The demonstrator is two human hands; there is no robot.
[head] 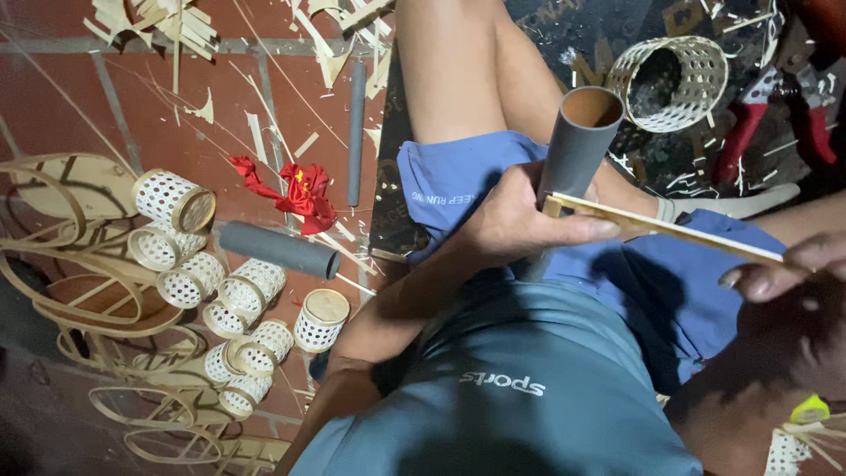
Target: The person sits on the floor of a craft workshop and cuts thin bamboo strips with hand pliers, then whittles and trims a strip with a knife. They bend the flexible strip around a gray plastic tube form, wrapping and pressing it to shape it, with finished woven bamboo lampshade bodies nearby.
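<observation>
My left hand [520, 225] grips a grey plastic tube [577, 145] held upright over my lap, its open end up. Its thumb presses the end of a thin bamboo strip [670, 227] against the tube's side. My right hand [784, 269] holds the strip's other end at the right edge of view, fingers pinched on it. I am seated in blue shorts and a grey-blue shirt.
Several small white woven cylinders [225, 300] lie on the red tile floor at left beside bent bamboo hoops [79, 264]. Another grey tube [278, 249], a thin grey rod [355, 132] and a red cloth [300, 189] lie there. A woven basket [674, 79] and red-handled pliers [775, 110] sit top right.
</observation>
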